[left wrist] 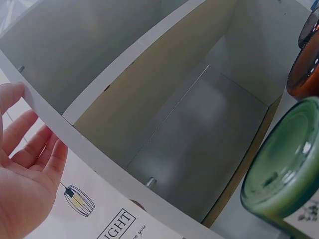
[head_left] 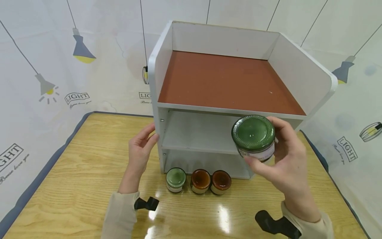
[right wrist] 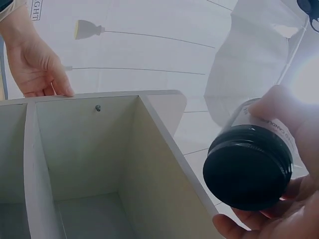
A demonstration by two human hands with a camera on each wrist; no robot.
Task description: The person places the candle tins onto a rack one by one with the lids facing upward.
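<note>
In the head view, the left forearm is angled up from the lower left of the frame, and the left hand [head_left: 140, 151] is placed, with nothing held, at the left side panel of a white box-shaped shelf unit with a reddish-brown top board [head_left: 226, 83]. The panel's front edge is touched by the thumb; the fingers are laid loosely along its outer face, as is also seen in the left wrist view.

The right forearm is slanted up and leftward from the lower right. A squat, round green glass jar with a pale label [head_left: 253, 132] is gripped in the right hand [head_left: 289, 156], right of centre in the frame, before the right part of the shelf unit. The thumb is pressed to the label side, and the fingers are curled round the opposite side. Its green glass end is turned up toward the head camera; its dark round end is shown in the right wrist view.

At lower centre, a small round green glass jar [head_left: 176, 179] and two round amber-brown glass jars [head_left: 200, 181] are lined up on the glossy wood-grain table [head_left: 89, 159], before the unit's lowest compartment.
</note>
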